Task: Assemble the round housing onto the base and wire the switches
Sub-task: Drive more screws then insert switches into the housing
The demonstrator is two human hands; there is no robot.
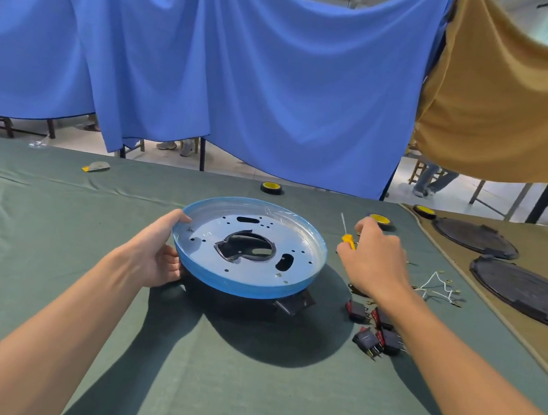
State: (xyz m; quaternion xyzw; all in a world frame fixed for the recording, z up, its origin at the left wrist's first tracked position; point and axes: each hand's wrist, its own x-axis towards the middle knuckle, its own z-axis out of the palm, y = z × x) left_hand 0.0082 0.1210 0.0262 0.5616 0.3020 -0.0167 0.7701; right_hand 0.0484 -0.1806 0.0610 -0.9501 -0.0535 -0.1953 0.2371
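Observation:
The round housing point(257, 276), a shallow metal dish under blue film, sits at the table's middle on a black base point(293, 304) that shows beneath its front right. My left hand point(162, 248) grips the dish's left rim, thumb over the edge. My right hand point(374, 261) is to the right of the dish and holds a thin screwdriver point(345, 231) with a yellow handle, its shaft pointing away from me. Several black and red rocker switches point(376, 333) lie under my right forearm. White wires point(438, 288) with terminals lie further right.
Three rolls of black tape with yellow cores, one point(272, 187) at the far edge, one point(381, 220) behind my right hand, one point(424, 211) further right. Two black round covers point(527, 293) lie on the tan cloth. A small scraper point(96, 166) rests far left. Blue and tan curtains hang behind.

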